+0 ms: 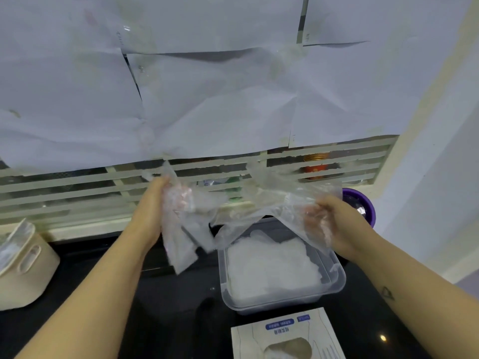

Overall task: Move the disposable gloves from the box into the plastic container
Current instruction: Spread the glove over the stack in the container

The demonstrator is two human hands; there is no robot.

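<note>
Left hand (160, 203) and right hand (329, 221) each gripped a bunch of clear disposable gloves (233, 211), stretched between them above the plastic container (334, 278). A glove pile (269, 270) lay inside it. Box (259, 335) sat on the dark counter (168, 320), just nearer than the container.

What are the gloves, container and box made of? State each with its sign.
Gloves: thin clear plastic film, probably; see-through, crinkled, limp. Container: stiff translucent plastic, slightly frosted; contents show through its wall. Box: likely matt printed cardboard, with a cut-out opening.
</note>
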